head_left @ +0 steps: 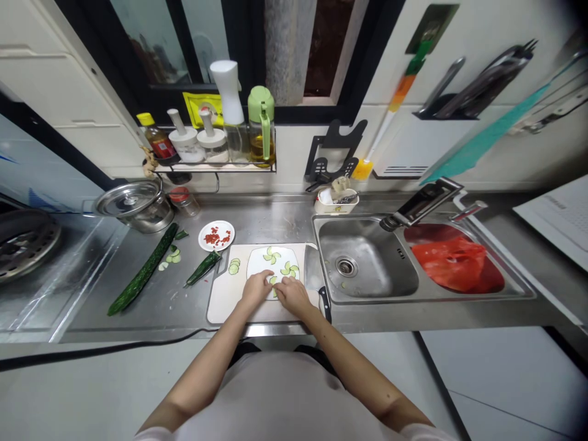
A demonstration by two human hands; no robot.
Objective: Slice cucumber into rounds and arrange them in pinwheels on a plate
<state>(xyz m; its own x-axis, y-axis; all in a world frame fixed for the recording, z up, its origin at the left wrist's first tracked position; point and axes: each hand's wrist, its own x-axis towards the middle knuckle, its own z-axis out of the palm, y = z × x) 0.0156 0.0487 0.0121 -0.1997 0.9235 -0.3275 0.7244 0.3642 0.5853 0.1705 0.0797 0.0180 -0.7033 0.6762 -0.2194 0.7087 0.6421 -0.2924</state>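
My left hand (255,288) and my right hand (291,293) meet at the near edge of a white plate (257,263) that lies on a white cutting board (225,300). Both pinch small cucumber slices (274,280) between fingertips. More cucumber slices (272,256) are laid in pinwheel shapes on the plate. A short stack of slices (234,267) rests on the board left of the plate. A knife (315,274) lies along the board's right edge, black handle toward me.
A long cucumber (143,271), a cucumber end piece (203,268) and a few slices (173,256) lie on the steel counter to the left. A small dish of chopped red chilli (216,236) sits behind the board. A sink (367,257) with a red basin (452,263) is on the right, a lidded pot (135,205) at the left.
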